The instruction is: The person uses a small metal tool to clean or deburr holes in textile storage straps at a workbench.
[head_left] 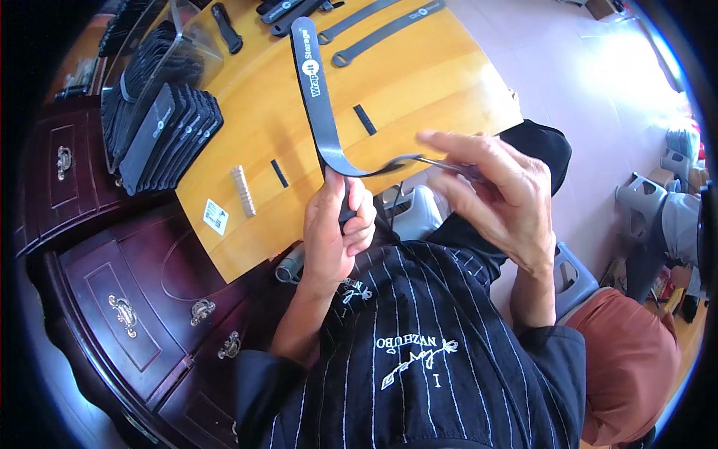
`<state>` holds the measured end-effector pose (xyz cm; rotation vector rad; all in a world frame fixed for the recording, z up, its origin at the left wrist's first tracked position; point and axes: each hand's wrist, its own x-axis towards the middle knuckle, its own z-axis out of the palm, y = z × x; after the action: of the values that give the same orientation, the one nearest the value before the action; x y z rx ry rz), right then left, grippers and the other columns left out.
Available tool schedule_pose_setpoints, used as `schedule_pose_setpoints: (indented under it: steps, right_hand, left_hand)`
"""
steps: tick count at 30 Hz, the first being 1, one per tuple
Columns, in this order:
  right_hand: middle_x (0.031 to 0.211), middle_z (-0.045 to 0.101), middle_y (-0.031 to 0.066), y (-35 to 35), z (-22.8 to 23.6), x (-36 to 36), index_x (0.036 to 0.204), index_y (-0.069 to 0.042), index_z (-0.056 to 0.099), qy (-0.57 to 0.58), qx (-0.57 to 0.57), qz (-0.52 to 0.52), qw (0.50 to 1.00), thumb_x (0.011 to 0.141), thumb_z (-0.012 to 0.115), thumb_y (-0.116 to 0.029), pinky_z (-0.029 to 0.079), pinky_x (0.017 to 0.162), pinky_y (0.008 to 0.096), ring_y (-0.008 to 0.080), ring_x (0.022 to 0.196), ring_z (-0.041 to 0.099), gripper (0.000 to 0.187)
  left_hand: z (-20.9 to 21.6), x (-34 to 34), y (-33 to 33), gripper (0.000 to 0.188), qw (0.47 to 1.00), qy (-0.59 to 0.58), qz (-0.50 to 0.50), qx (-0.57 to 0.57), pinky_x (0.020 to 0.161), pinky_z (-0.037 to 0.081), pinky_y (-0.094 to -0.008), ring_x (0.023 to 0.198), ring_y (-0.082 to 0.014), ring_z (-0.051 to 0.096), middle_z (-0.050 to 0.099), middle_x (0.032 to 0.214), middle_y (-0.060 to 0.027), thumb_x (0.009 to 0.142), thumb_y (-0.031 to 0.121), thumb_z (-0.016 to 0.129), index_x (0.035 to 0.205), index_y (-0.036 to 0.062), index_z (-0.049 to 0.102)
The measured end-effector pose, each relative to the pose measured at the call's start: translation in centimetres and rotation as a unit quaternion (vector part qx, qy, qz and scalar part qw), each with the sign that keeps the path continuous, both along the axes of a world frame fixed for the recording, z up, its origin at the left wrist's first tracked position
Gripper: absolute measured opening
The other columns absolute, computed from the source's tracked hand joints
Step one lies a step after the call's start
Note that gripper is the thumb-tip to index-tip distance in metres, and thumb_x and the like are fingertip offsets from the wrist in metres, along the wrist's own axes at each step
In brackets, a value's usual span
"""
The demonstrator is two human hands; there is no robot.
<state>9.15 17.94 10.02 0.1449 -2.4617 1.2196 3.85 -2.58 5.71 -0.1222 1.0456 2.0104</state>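
Note:
In my left hand point(338, 221), a long black strap point(323, 135) with white print is pinched under the thumb. One rounded end stands upright, and the rest bends sharply across to the right. A folded black piece also shows beneath the left fingers. My right hand point(497, 187) is curled around the strap's other stretch, slightly blurred. A thin shiny edge shows between its thumb and fingers; I cannot make out what it is. Two short black strips, one point(364, 120) right of the strap and one point(279, 173) left of it, lie on the wooden table point(419, 90).
Stacks of black straps point(168, 138) stand by a clear bin point(191, 34) at the left. Several looped straps point(389, 30) lie at the back. A beaded stick point(243, 191) and a white label point(215, 217) rest near the table's edge. Dark drawers point(123, 314) fill the left; stools point(643, 198) stand right.

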Motion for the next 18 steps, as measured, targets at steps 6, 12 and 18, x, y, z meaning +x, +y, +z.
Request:
schedule_pose_setpoints:
  steps: [6,12,18]
  right_hand:
    - [0.078,0.061,0.0039,-1.6,-1.5,0.1,0.128,-0.016,0.053,-0.143,-0.145,0.025,0.979,0.070,0.079,-0.018,0.048,0.059,0.0244,0.0118,0.065,0.057,0.064]
    - [0.086,0.066,0.0066,-3.0,-3.4,-3.6,0.104,-0.006,0.066,-0.024,-0.140,0.071,0.987,0.077,0.070,-0.010,0.048,0.061,0.0282,0.0164,0.069,0.062,0.028]
    - [0.085,0.065,0.0073,11.2,-8.2,-8.7,0.083,-0.007,0.062,-0.015,-0.134,-0.271,0.953,0.087,0.058,-0.018,0.049,0.059,0.0322,0.0265,0.066,0.061,0.013]
  left_hand:
    - [0.5,0.0,-0.3,0.029,1.000,0.000,0.004,-0.019,0.029,0.017,-0.0193,0.037,-0.0054,0.020,0.029,0.051,0.0016,0.098,0.034,0.038,0.081,0.0106,0.040]
    - [1.4,1.5,0.5,0.055,0.996,-0.040,-0.061,-0.053,0.030,0.018,-0.0189,0.036,-0.0047,0.024,0.035,0.051,0.0014,0.097,0.055,0.026,0.079,0.0071,0.045]
    - [2.0,2.6,-2.6,0.060,0.966,0.022,-0.209,-0.151,0.036,0.024,-0.0194,0.038,-0.0040,0.030,0.037,0.049,0.0018,0.097,0.056,0.026,0.071,0.0055,0.048]
